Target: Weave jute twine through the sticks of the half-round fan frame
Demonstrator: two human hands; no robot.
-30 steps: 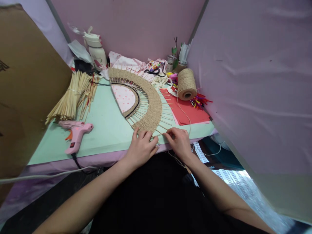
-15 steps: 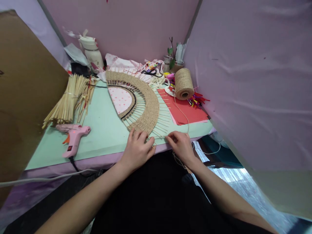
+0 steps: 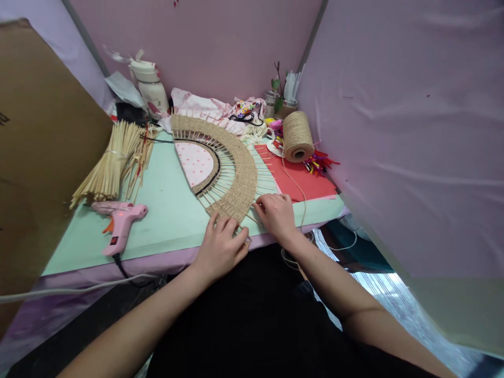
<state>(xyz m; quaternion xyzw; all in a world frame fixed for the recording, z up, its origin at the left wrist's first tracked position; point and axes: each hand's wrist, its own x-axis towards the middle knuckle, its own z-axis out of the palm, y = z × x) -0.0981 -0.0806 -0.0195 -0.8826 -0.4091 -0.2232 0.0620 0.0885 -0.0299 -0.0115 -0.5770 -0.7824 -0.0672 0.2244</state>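
Note:
A half-round woven twine piece [image 3: 244,173] lies on the table, with thin wooden sticks fanning out through it and a pink dotted cloth centre [image 3: 195,161]. My left hand [image 3: 223,239] grips its near corner, fingers on top and thumb towards the sticks. My right hand [image 3: 276,216] is closed in a pinch at the outer edge, among the stick ends. Jute twine [image 3: 299,185] runs from a large spool [image 3: 298,137] down past my right hand. The bit between the right fingertips is too small to see clearly.
A pink glue gun [image 3: 122,223] lies at the left, its cord over the front edge. Behind it is a bundle of wooden sticks [image 3: 112,163]. Red sheets [image 3: 303,181] lie under the spool. A white bottle [image 3: 149,89] and a plant [image 3: 276,89] stand at the back.
My right hand has moved up and left, from the table's front edge to the woven piece's outer rim. My left hand has stayed at the near corner.

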